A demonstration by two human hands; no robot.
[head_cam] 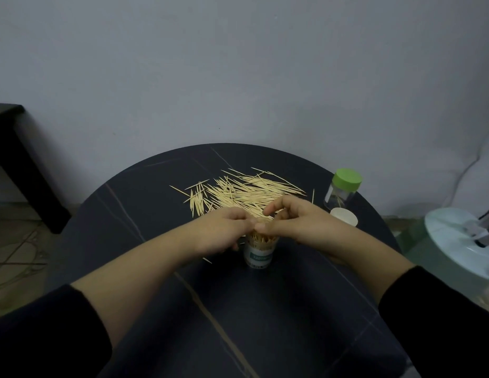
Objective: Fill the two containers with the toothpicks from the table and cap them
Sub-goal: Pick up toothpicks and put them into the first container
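Note:
A clear container point(259, 253) with a white and teal label stands upright on the round dark table point(183, 309), with several toothpicks standing in it. My left hand point(224, 233) and my right hand point(298, 223) meet right over its open mouth, fingers curled and fingertips touching; what they pinch is hidden. A loose pile of toothpicks point(243, 193) lies behind the hands. One stray toothpick point(207, 260) lies left of the container. A second clear container with a green cap point(343, 190) stands at the right. A white cap point(344, 216) lies just in front of it.
A dark piece of furniture point(17, 159) stands at the left by the grey wall. A pale round object point(456, 241) with a metal part sits off the table's right edge. Patterned floor shows at the lower left.

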